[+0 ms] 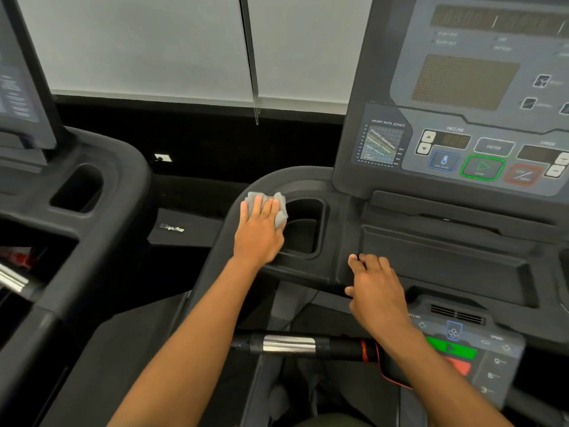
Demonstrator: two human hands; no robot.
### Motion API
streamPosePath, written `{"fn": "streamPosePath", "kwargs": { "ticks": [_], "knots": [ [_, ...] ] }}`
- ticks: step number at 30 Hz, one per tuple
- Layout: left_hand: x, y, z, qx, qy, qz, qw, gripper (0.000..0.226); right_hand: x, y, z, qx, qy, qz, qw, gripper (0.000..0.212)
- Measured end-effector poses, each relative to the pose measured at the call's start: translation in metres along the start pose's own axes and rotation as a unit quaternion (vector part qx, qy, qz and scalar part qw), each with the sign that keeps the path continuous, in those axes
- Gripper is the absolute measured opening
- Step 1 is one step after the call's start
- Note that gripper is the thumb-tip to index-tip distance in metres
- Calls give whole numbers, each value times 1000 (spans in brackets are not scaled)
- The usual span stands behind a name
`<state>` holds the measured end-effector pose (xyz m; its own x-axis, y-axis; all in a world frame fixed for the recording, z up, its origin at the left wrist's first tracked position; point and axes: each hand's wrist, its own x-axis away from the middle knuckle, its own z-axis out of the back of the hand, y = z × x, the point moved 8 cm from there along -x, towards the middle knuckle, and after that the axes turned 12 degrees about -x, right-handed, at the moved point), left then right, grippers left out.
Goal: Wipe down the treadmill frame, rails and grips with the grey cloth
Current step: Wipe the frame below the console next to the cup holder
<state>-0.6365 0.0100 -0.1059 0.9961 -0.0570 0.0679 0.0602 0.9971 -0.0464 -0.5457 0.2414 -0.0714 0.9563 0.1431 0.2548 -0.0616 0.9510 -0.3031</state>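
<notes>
Left hand (258, 232) presses one grey cloth (278, 208) flat on the treadmill frame (224, 241); right hand (377, 291) rests open, empty.

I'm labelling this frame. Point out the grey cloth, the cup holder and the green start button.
grey cloth (280, 201): head view, on the bunched edge past the fingertips.
cup holder (303, 229): head view, on its dark inner wall.
green start button (482, 168): head view, on the button's centre.

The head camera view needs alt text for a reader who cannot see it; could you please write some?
A person's left hand presses a grey cloth onto the black treadmill frame beside a cup-holder recess. The right hand rests empty on the frame's edge, below the console with its green start button.
</notes>
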Motion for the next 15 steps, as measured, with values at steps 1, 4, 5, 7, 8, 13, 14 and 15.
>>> {"fn": "streamPosePath", "kwargs": {
  "ticks": [1, 4, 5, 7, 8, 13, 14, 15],
  "knots": [
    [-8, -2, 5, 17, -2, 0, 1000, 56, 0, 0, 0, -2, 0, -1, 1000, 71],
    [8, -17, 7, 65, -12, 8, 998, 56, 1, 2, 0, -10, 1, -3, 1000, 71],
    [23, -23, 3, 63, -10, 11, 998, 58, 1, 3, -1, -13, 2, -1, 1000, 71],
    [62, -34, -7, 28, 14, 20, 999, 64, 1, 4, -2, -21, 3, 2, 1000, 72],
    [84, -39, -11, 11, 35, 35, 999, 64, 1, 5, -3, -25, 3, 5, 1000, 72],
    [137, -7, -30, -24, 83, 103, 991, 66, 1, 9, -3, -52, 9, 9, 999, 74],
    [134, 10, -35, -15, 80, 103, 991, 67, 2, 10, -2, -61, 9, 7, 998, 74],
    [131, 28, -40, 6, 79, 97, 992, 69, 3, 10, -1, -71, 12, 7, 997, 74]
  ]
}}
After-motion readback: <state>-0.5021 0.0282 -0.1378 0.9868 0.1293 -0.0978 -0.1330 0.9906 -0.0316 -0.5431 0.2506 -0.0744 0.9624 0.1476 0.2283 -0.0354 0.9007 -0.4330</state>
